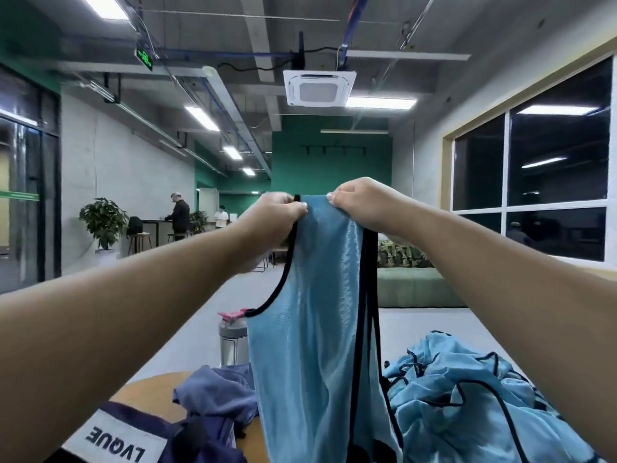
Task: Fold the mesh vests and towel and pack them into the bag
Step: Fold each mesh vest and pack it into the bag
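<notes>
2 hands held 1 blue mesh vest (310, 329) up at arm's length, its long axis hanging straight down toward the counter (150, 389). The left hand (272, 213) pinched the black-trimmed shoulder edge, fingers clenched on the cloth; just beside it, the right hand (359, 203) gripped the other top corner the same way. Both sat level and equally near, so the vest hung below the fingers, not beside them. Beneath, from the left, lay the dark bag (123, 442), a crumpled purple towel (217, 396), then a heap of blue vests (467, 396). Folding likely needed the vest lowered flat first.
</notes>
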{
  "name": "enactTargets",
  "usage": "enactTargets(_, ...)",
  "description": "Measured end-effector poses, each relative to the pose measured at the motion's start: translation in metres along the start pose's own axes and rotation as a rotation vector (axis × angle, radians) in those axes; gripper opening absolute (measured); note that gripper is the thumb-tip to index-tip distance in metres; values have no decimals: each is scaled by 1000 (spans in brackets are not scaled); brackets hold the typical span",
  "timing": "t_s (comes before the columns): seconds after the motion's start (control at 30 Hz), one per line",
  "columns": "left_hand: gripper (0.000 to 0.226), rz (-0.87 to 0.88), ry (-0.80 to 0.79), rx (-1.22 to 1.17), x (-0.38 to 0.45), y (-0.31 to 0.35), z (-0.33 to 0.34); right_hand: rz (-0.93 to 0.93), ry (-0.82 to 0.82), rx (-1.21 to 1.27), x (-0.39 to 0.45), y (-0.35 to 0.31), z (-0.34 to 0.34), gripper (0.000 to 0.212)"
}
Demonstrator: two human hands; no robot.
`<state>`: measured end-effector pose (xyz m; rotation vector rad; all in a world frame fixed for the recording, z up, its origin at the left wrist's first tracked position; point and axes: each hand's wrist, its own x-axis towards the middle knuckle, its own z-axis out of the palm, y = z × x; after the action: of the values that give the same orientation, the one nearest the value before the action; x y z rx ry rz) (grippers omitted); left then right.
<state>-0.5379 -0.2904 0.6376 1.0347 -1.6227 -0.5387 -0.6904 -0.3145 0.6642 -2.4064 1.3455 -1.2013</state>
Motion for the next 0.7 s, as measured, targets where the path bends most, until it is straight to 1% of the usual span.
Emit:
enactTargets(0.03, 24, -88, -24, -231, -7, 1, 7, -27, 8, 0, -1, 0, 1, 29)
enactTargets(0.07, 25, -140, -54, -383, -14, 1, 15, -46, 23, -7, -2, 1, 2, 29)
enactTargets(0.1, 24, -165, -82, -451, -21, 0, 23, -64, 44, -22, -2, 2, 2, 29)
enactTargets(0.17, 17, -185, -168, -423, -34, -4, 33, -80, 106, -58, -3, 9, 3, 28)
enactTargets(0.2, 15, -196, -244, -381, -40, -7, 35, -75, 145, -58, -3, 15, 3, 28)
enactTargets(0.27, 11, -183, -449, -206, -48, -17, 30, -25, 218, -59, -3, 32, -3, 28)
enactTargets(0.3, 7, -130, -552, -34, -51, -23, 24, 9, 238, -68, -5, 42, -7, 27)
enactTargets(0.33, 7, -42, -630, 191, -54, -28, 18, 43, 250, -80, -7, 53, -10, 27)
enactTargets(0.4, 39, 230, -682, 695, -53, -37, 2, 92, 261, -115, -11, 72, -15, 30)
enactTargets(0.43, 51, 375, -667, 909, -51, -39, -6, 110, 265, -129, -13, 79, -16, 32)
enactTargets(0.47, 57, 494, -632, 1080, -48, -38, -14, 124, 271, -134, -14, 83, -16, 35)
enactTargets(0.5, 63, 579, -590, 1188, -45, -37, -22, 138, 275, -129, -14, 87, -16, 37)
enactTargets(0.53, 67, 628, -559, 1251, -40, -35, -30, 149, 281, -119, -14, 88, -16, 37)
enactTargets(0.63, 73, 645, -487, 1314, -23, -24, -50, 165, 307, -55, -11, 83, -25, 31)
enactTargets(0.7, 73, 675, -388, 1291, -7, -10, -61, 173, 339, -37, -4, 71, -40, 27)
